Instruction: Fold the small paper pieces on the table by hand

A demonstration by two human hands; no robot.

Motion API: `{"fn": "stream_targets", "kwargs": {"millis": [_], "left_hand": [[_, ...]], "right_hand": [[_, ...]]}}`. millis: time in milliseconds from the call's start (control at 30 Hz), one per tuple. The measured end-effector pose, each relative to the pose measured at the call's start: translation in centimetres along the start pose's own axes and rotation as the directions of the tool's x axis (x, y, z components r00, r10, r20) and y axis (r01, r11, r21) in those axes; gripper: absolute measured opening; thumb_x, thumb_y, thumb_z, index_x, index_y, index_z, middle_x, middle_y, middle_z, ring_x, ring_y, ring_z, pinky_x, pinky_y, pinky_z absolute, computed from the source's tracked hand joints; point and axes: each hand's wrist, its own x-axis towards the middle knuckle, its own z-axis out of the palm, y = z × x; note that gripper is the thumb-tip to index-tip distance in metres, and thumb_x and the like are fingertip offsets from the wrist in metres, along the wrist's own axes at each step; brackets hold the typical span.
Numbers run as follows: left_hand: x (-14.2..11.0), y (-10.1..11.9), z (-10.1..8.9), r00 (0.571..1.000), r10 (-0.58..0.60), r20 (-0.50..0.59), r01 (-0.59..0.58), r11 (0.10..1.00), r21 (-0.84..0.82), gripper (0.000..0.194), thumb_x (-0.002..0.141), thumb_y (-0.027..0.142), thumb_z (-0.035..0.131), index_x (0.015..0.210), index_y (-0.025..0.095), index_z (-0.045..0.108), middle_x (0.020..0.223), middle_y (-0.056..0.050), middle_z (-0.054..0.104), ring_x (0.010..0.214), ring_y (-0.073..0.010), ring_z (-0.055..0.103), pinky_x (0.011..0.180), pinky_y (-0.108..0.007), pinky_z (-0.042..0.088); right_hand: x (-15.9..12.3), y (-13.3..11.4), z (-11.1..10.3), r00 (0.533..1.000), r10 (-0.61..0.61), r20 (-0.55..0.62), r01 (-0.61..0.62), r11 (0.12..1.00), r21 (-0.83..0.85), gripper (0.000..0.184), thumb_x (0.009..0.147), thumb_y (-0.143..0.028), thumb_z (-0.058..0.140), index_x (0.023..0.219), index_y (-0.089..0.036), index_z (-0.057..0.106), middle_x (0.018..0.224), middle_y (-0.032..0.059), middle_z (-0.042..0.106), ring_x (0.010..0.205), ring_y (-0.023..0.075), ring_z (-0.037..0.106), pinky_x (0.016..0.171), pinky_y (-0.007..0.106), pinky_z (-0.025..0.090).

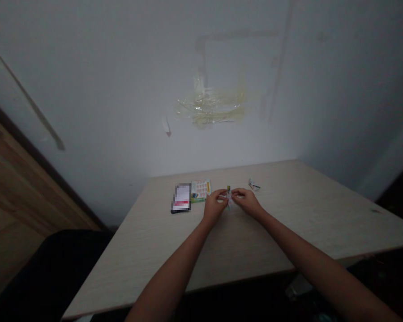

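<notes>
My left hand (pixel 215 206) and my right hand (pixel 246 200) meet near the far end of a pale wood-grain table (pixel 174 250). Both pinch a small paper packet (pixel 229 196), printed in yellow, green and white, which is partly hidden by my fingers. A crumpled scrap of wrapper (pixel 254 184) lies just beyond my right hand. To the left of my left hand are a colourful printed card (pixel 200 190) and a black phone (pixel 181 198) with a lit, blurred screen.
The table's far side stands against a white wall with patches of old tape (pixel 210 105). A dark chair back (pixel 47 273) stands at the lower left, beside a wooden surface (pixel 20 179). The table's near edge runs under my forearms.
</notes>
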Motion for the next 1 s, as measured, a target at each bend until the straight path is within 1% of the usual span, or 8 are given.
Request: {"fn": "stream_targets", "kwargs": {"millis": [100,200,267,367,500,633,833,1000], "left_hand": [[-0.2,0.6,-0.2,0.998,0.054,-0.012,-0.053,0.996,0.073,0.035,0.076,0.013,0.069,0.11,0.02,0.07,0.109,-0.006,0.074,0.085,-0.0161,0.071,0.1,-0.041,0.049],[-0.4,1.1,-0.7,0.993,0.118,0.015,-0.118,0.963,0.244,0.031,0.079,0.018,0.071,0.11,0.022,0.07,0.11,-0.006,0.073,0.098,-0.0202,0.068,0.114,-0.053,0.03],[-0.5,1.3,-1.1,0.99,0.14,0.016,-0.137,0.926,0.351,0.033,0.079,0.021,0.073,0.111,0.024,0.07,0.118,-0.008,0.07,0.116,-0.0258,0.06,0.117,-0.059,0.017],[-0.5,1.4,-1.7,0.993,0.113,0.027,-0.114,0.902,0.416,0.032,0.079,0.023,0.074,0.111,0.025,0.071,0.119,-0.009,0.069,0.12,-0.0278,0.056,0.117,-0.063,0.009],[-0.3,1.4,-2.1,0.995,0.094,0.032,-0.099,0.899,0.426,0.023,0.08,0.025,0.075,0.103,0.027,0.075,0.118,-0.008,0.069,0.119,-0.028,0.056,0.116,-0.064,0.006],[-0.3,1.3,-2.0,0.995,0.097,0.034,-0.102,0.901,0.423,0.021,0.081,0.026,0.074,0.102,0.028,0.076,0.117,-0.007,0.069,0.119,-0.0279,0.056,0.116,-0.065,0.004],[-0.2,1.1,-2.0,0.994,0.108,0.037,-0.113,0.899,0.423,0.018,0.08,0.027,0.075,0.098,0.028,0.077,0.115,-0.006,0.07,0.118,-0.0273,0.057,0.116,-0.062,0.01],[-0.2,1.3,-2.0,0.994,0.105,0.022,-0.105,0.909,0.404,0.012,0.079,0.024,0.075,0.091,0.026,0.078,0.113,-0.007,0.072,0.115,-0.027,0.058,0.115,-0.06,0.014]], "right_hand": [[0.1,0.2,-0.1,0.999,0.006,-0.042,-0.007,1.0,-0.025,0.026,0.075,-0.03,0.061,0.092,-0.014,0.073,0.089,0.0094,0.075,0.084,0.0224,0.069,0.084,0.037,0.052],[0.3,0.4,-0.3,0.996,0.044,-0.074,-0.044,0.999,0.009,0.027,0.074,-0.031,0.061,0.091,-0.013,0.073,0.086,0.0091,0.074,0.08,0.0218,0.068,0.081,0.036,0.053],[0.3,0.6,-0.4,0.994,0.081,-0.077,-0.076,0.995,0.062,0.028,0.073,-0.032,0.062,0.09,-0.013,0.072,0.084,0.0087,0.074,0.077,0.0213,0.068,0.079,0.037,0.054],[0.4,0.8,-0.5,0.992,0.112,-0.066,-0.103,0.986,0.133,0.032,0.071,-0.034,0.065,0.092,-0.011,0.072,0.082,0.0086,0.074,0.075,0.0209,0.067,0.077,0.037,0.054],[0.5,1.0,-0.4,0.989,0.133,-0.06,-0.124,0.982,0.144,0.032,0.07,-0.033,0.065,0.092,-0.011,0.072,0.082,0.0084,0.074,0.072,0.0201,0.067,0.075,0.036,0.055],[0.5,0.8,-0.5,0.99,0.141,-0.031,-0.136,0.982,0.131,0.031,0.069,-0.028,0.061,0.092,-0.011,0.073,0.086,0.0099,0.075,0.074,0.0197,0.067,0.074,0.034,0.054],[0.3,0.4,-0.5,0.99,0.14,-0.019,-0.136,0.981,0.139,0.033,0.068,-0.028,0.059,0.093,-0.012,0.074,0.093,0.0113,0.075,0.079,0.0212,0.068,0.077,0.035,0.054],[0.1,0.0,-0.5,0.991,0.131,-0.024,-0.128,0.985,0.115,0.043,0.068,-0.027,0.06,0.106,-0.01,0.07,0.078,0.0066,0.074,0.068,0.0187,0.066,0.069,0.034,0.054]]}}
